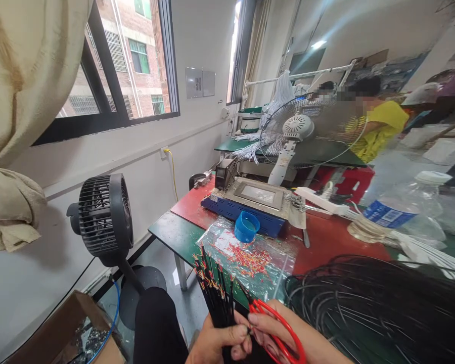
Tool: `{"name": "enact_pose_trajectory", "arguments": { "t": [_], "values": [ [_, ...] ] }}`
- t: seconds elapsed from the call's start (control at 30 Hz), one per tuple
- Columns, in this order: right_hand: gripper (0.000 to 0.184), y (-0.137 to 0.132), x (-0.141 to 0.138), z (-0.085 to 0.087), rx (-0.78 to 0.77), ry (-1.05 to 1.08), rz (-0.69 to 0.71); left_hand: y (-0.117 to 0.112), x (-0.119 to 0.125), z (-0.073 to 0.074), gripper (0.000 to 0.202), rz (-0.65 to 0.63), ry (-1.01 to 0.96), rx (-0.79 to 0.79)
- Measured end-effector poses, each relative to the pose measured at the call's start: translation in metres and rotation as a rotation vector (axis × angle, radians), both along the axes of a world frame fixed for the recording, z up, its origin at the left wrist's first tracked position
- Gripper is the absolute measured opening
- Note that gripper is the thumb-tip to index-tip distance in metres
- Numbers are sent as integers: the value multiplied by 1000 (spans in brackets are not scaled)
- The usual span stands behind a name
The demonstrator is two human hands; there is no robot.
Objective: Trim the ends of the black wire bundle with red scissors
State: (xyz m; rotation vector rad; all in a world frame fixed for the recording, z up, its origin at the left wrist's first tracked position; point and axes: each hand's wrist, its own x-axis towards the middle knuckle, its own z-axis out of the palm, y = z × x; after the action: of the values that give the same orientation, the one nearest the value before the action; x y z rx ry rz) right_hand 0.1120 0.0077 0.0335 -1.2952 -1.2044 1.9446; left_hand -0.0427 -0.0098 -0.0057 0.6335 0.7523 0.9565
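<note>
At the bench's [167,230] near edge, the left hand [216,344] clenches a wire bundle [216,293] standing upright; the right hand [284,333], touching, grips what seem red-handled scissors [278,328].

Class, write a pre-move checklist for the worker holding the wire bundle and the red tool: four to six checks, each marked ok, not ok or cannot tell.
1. Left hand grips the bundle of black wires: ok.
2. Right hand holds the red-handled tool: ok.
3. Tool's working end meets the wires: cannot tell, fingers hide it.
4. Wire tips stand free above the hand, coloured ends showing: ok.
5. Plastic bag of small red pieces lies flat on the table in front of the hands: ok.
6. Black cable coil is apart from the bundle: ok.
</note>
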Motion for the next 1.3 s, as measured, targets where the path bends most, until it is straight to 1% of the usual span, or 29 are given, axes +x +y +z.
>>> {"name": "enact_pose_trajectory", "arguments": {
  "t": [0.1,0.27,0.5,0.67,0.87,0.97,1.1,1.3],
  "values": [
    [47,0,1,1,-9,5,24,0,0,-1,31,-10,6,-16],
    [43,-2,1,2,-40,48,7,0,-1,-4,33,-63,-26,8],
    [42,-1,5,-5,-35,75,96,-1,-2,-3,31,-88,-19,24],
    [40,-1,7,-7,-66,66,118,-1,-3,-1,29,-106,-17,17],
    [41,-8,1,-7,-138,67,61,-2,-4,-3,30,-121,-24,34],
    [47,-11,-4,-8,-129,110,18,-1,-3,0,31,-94,-20,63],
    [54,-12,-8,-8,-144,114,-83,-1,-3,5,32,-64,0,69],
    [52,-14,-9,-9,-102,183,-95,-2,-3,0,30,-28,-17,52]
  ]
}}
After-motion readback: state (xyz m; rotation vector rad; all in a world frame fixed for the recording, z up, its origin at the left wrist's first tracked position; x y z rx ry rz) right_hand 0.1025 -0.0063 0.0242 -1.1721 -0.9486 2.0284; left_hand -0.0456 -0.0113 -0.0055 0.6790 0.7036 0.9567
